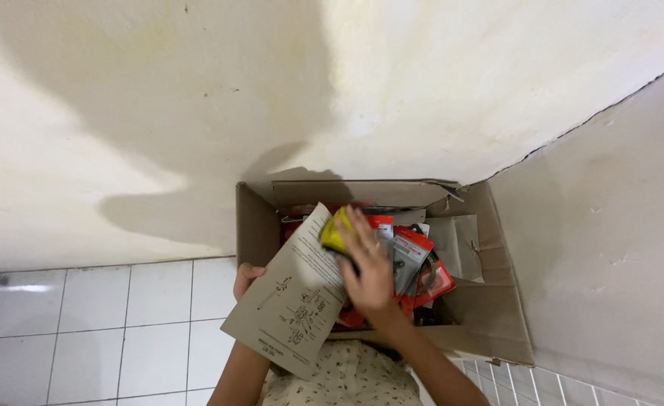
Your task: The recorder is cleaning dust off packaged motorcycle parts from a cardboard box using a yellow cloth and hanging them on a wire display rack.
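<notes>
An open cardboard box (pixel 497 301) stands on the floor against a cream wall, with several red-and-clear plastic packets (pixel 414 259) inside. My left hand (pixel 246 279) holds a brown printed sheet with line drawings (pixel 294 301) by its left edge, at the box's near-left corner. My right hand (pixel 369 267) reaches over the box and grips a small yellow packet (pixel 335 230) at the sheet's upper end, above the red packets. My forearms come up from the bottom edge.
White floor tiles (pixel 121 316) spread to the left of the box. A grey wall (pixel 617 248) closes in right of the box. My patterned cream clothing (pixel 347 380) shows at the bottom.
</notes>
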